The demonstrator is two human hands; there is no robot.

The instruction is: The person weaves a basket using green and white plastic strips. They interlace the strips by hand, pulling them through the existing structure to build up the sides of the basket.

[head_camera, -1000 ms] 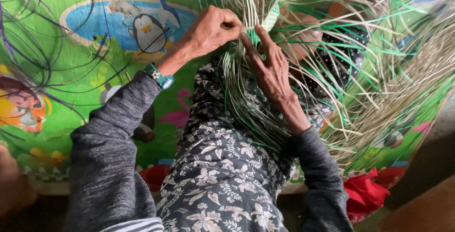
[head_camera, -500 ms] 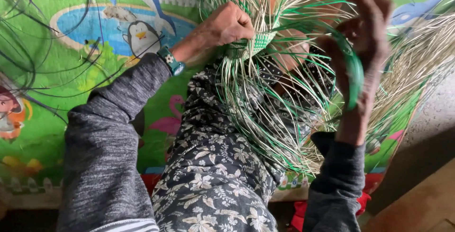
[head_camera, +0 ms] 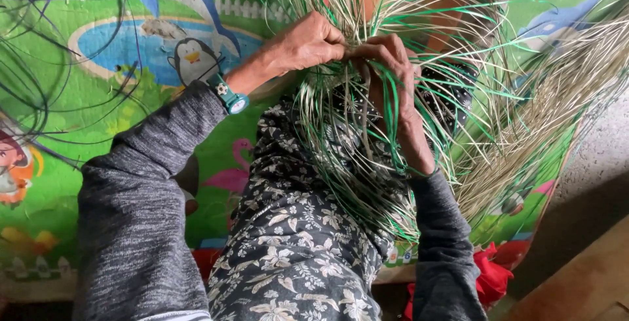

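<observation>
My left hand (head_camera: 303,44) is closed around a gathered point of thin pale and green straw-like strips (head_camera: 367,164) that fan out over my lap. My right hand (head_camera: 386,65) meets it from the right, fingers pinched on the same strips, with a green strip (head_camera: 392,118) running down along that wrist. A teal watch (head_camera: 229,95) sits on my left wrist. Both arms wear grey sleeves. My legs, in a floral-print fabric (head_camera: 288,242), lie under the strips.
A colourful play mat (head_camera: 78,98) with a penguin picture covers the floor. Thin dark strands (head_camera: 39,65) curve at the left. More pale strips (head_camera: 557,98) spread at the right. A red cloth (head_camera: 491,275) lies near the mat's edge, beside bare grey floor (head_camera: 590,177).
My right hand, raised out to the right with a green strip half a second ago, has come back to the left hand at the gathered strips.
</observation>
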